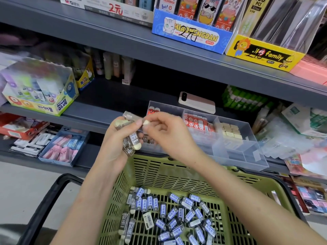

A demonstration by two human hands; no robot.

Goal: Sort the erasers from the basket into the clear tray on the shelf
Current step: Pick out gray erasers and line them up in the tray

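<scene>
Fingers (155, 119) of right hand (169, 135) pinching cream eraser in grey paper sleeve (131, 116); left hand (113, 144) gripping bunch of same (131, 141), near side of clear plastic tray (247, 156). Sleeve print blurred; green plastic basket (177, 170) cut off near.

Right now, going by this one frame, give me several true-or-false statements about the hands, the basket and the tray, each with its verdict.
1. The left hand holds a bunch of erasers. True.
2. The basket is empty. False: many loose erasers lie in it.
3. The right hand pinches the end of a single eraser. True.
4. The clear tray sits on the floor. False: it sits on the shelf.
5. A phone lies in the basket. False: it lies on the shelf behind the tray.
</scene>
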